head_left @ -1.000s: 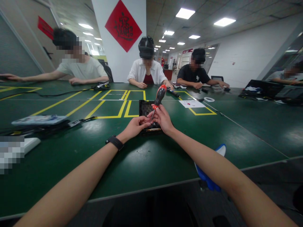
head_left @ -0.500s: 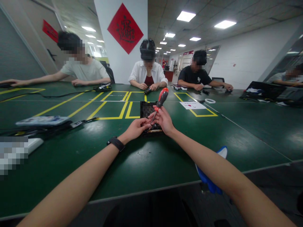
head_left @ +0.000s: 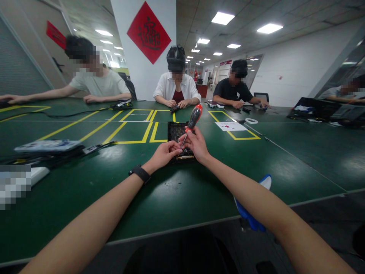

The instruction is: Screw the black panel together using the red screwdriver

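A screwdriver (head_left: 195,116) with a red and black handle stands tilted, its handle up and to the right. My right hand (head_left: 199,146) is closed around its lower end, where the handle meets the thin metal shaft. Beside the tip, my left hand (head_left: 163,155) is closed in a pinch, thumb and forefinger together; whatever lies between them is too small to make out. Under both hands is a black open case (head_left: 172,126) with dark parts inside, partly covered by my fingers.
A blue and white glove (head_left: 248,214) hangs at the table's front edge, under my right forearm. Cables and a light-blue flat pack (head_left: 48,146) lie at left. A paper sheet (head_left: 230,126) and a white ring (head_left: 251,121) lie at right. Several people sit across the green table.
The view has shifted slightly, so the surroundings sit a little further left. My hands and the screwdriver keep nearly the same pose. A hand of the person in black has drawn inward.
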`<state>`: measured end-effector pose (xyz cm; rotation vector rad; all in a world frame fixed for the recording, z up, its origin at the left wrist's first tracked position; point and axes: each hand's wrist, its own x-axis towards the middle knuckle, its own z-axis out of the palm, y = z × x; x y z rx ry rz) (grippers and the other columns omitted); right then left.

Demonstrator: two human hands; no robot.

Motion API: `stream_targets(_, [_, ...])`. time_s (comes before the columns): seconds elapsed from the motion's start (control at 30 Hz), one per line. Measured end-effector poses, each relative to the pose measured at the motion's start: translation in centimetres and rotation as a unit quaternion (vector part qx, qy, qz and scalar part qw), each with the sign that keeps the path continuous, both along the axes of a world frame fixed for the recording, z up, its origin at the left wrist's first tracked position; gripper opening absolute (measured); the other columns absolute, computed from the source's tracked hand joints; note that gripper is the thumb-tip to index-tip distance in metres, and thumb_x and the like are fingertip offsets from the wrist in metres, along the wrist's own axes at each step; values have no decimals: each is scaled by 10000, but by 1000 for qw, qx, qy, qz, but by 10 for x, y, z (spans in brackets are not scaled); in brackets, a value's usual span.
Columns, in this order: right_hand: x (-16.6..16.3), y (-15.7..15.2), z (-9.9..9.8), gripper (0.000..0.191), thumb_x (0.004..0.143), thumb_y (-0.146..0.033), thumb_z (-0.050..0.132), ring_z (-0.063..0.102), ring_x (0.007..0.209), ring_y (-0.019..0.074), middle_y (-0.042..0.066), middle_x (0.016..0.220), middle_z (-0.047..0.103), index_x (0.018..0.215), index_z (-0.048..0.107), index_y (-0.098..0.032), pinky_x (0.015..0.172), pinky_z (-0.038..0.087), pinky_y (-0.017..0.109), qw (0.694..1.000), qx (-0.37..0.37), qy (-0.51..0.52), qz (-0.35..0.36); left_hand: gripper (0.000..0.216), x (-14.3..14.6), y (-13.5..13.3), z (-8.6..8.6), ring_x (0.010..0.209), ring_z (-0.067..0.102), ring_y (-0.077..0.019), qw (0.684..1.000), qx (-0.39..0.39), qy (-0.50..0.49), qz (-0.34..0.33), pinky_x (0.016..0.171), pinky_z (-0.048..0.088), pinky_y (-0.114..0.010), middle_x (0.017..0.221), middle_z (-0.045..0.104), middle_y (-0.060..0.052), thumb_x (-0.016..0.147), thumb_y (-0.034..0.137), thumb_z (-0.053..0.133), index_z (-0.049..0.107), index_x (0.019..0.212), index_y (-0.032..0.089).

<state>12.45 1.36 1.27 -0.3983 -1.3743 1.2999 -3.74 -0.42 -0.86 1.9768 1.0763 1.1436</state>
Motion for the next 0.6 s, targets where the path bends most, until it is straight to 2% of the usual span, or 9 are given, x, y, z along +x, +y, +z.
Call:
stream_targets(0.23, [0,1,1,348,857,-481,435,620,598,120,4,729,644,1079,418,-214,499,505,226,1000,-16,6,4,284,-2,-1,0,651,556,-130,1000,-4,1,-31,635,422,-245,731,633,-27,797,417,548,592,829,139])
stream_targets(0.4, [0,2,-1,304,875,-437,414,619,598,120,7,724,645,1075,430,-208,499,506,225,1000,-19,4,1,265,-2,-3,1,702,574,-130,999,1,-7,-41,696,441,-253,762,647,-31,819,397,527,597,825,142])
stream_targets(0.6, [0,3,-2,321,854,-438,479,608,581,101,-13,709,627,1084,447,-217,505,508,209,1000,-13,9,-11,274,1,-3,1,627,524,-107,1000,-6,-13,-12,620,413,-231,736,617,-8,780,397,587,587,892,147])
